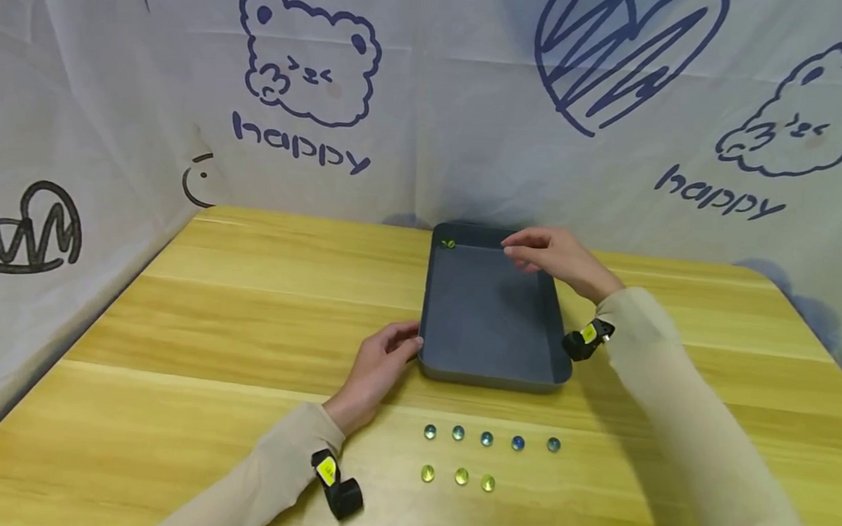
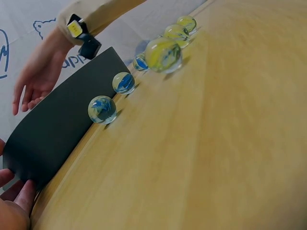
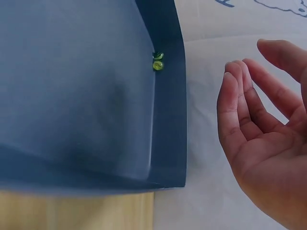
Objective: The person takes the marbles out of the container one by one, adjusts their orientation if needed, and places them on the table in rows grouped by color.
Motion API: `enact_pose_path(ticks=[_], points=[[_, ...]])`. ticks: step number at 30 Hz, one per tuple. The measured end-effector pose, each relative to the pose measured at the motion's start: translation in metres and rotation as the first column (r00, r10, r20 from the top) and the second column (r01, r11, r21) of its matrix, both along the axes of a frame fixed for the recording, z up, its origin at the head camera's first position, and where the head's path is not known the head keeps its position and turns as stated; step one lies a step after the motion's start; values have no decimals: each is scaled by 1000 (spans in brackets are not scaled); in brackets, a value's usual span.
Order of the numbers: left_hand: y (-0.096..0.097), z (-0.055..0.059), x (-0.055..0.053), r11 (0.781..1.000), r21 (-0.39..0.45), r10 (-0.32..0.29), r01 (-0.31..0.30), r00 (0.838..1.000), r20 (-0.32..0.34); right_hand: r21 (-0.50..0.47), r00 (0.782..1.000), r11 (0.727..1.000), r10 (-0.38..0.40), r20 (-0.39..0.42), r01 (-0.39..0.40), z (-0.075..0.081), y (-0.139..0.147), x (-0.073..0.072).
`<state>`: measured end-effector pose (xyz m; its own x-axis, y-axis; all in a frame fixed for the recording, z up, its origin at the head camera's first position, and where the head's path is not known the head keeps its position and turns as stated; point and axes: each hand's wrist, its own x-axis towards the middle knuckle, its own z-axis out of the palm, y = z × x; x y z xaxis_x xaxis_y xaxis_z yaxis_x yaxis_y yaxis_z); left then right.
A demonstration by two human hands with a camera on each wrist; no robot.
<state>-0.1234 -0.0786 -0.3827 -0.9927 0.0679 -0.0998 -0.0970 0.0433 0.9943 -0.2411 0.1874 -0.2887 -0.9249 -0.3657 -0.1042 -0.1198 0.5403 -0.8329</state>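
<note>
A dark grey-blue tray (image 1: 489,312) lies on the table, its near wall (image 2: 67,115) facing the left wrist camera. At its left side near the front corner, my left hand (image 1: 377,366) holds the edge with thumb and fingers; part of the grip is hidden. My right hand (image 1: 556,260) hovers above the tray's far right part, fingers loosely bent and holding nothing, palm visible in the right wrist view. Small yellow-green marbles (image 3: 158,65) sit in the tray's far left corner; reflections blur their number. In front of the tray lie several blue marbles (image 1: 487,439) in a row.
Closer to me, three yellow marbles (image 1: 461,476) form another row on the wooden table (image 1: 252,311). A white cloth (image 1: 454,125) with blue drawings hangs behind the table, close to the tray's far wall. Each sleeve bears a small black wrist camera (image 1: 343,496).
</note>
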Motion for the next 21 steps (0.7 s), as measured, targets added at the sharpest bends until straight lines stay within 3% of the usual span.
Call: enact_pose_path(ticks=[7, 14, 21], points=[[-1, 0, 1, 1000, 7, 0, 0, 1000, -5, 18, 1000, 999, -27, -4, 27, -1, -17, -21], [1, 1, 1, 1000, 13, 7, -7, 1000, -11, 9, 999, 999, -50, -10, 50, -13, -37, -42], [1, 0, 1, 1000, 8, 2, -2, 1000, -8, -60, 984, 983, -171, 42, 173, -34, -48, -58]])
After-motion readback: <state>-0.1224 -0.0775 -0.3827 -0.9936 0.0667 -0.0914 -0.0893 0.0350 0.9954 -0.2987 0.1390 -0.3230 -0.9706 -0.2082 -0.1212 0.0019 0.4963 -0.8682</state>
